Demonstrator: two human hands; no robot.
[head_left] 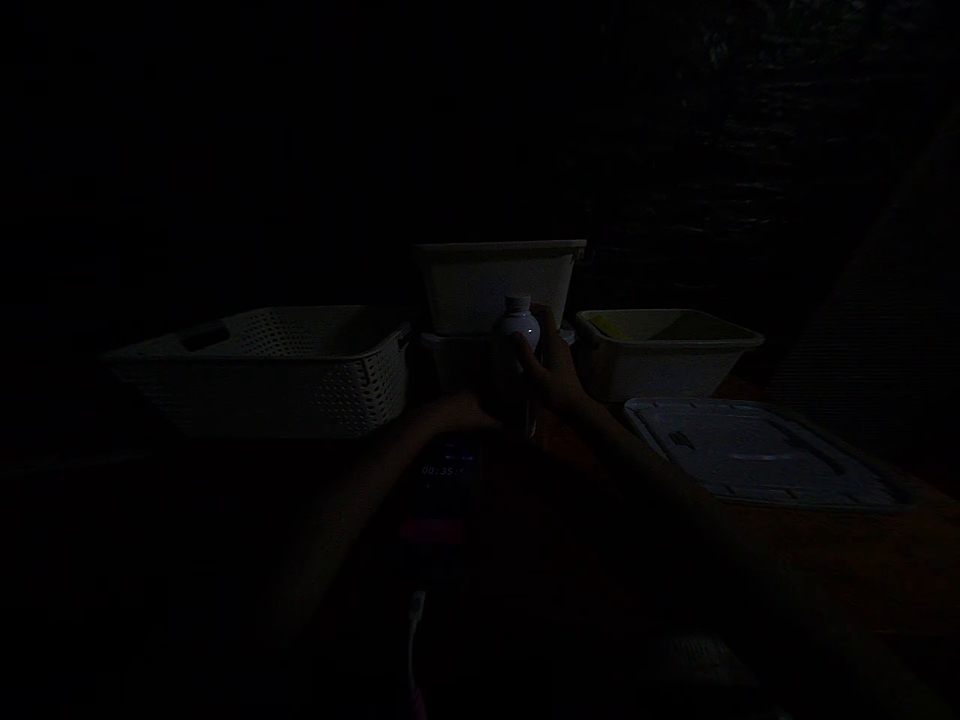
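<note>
The scene is very dark. A white bottle [516,322] with a screw cap stands upright in front of the stacked tubs. My right hand [553,368] is wrapped round its right side, the thumb across the front. My left hand [480,408] reaches in low beside the bottle's lower part. Its fingers are lost in shadow, so whether it touches the bottle cannot be made out. Under my forearms lies a phone [442,490] with a lit timer on its screen.
A perforated basket [277,395] stands at left. Behind the bottle, a pale tub [457,280] sits on another container [450,360]. To the right are an open tub [660,370] with something yellowish inside and a flat lid [757,455]. A white cable [412,630] lies in front.
</note>
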